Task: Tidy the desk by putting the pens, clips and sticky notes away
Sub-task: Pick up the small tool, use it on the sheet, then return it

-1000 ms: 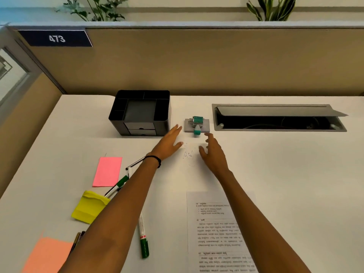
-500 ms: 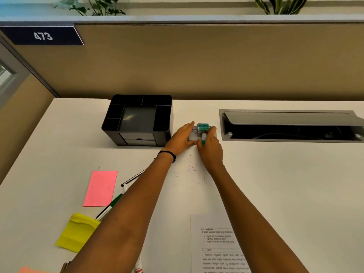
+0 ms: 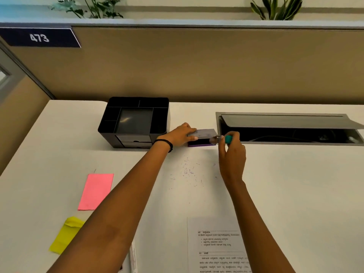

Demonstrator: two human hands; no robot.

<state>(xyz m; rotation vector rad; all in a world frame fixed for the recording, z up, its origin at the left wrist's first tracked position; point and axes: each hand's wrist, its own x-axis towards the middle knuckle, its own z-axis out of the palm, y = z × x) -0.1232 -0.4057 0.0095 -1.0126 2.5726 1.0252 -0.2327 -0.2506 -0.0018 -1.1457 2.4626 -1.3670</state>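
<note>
A small grey box [image 3: 205,133] lies right of the black desk organizer [image 3: 136,123]. My left hand [image 3: 180,134] grips the box's left side, and its grey top looks tilted up over a purple base [image 3: 199,144]. Pinched in the fingers of my right hand [image 3: 232,154] is a teal clip [image 3: 228,139] with a metal end, just right of the box. A pink sticky note [image 3: 96,192] and a yellow sticky pad [image 3: 65,235] lie at the near left. Only part of a white pen [image 3: 133,257] shows beside my left forearm.
An open cable hatch [image 3: 285,120] is sunk into the desk at the right, close behind my right hand. A printed sheet [image 3: 218,247] lies at the near edge. Beige partition walls close off the back and left. Small dark specks dot the desk between my arms.
My right hand has lifted the teal clip off the grey box and moved it right. My left hand now grips the box, whose top has come up. The camera moved forward.
</note>
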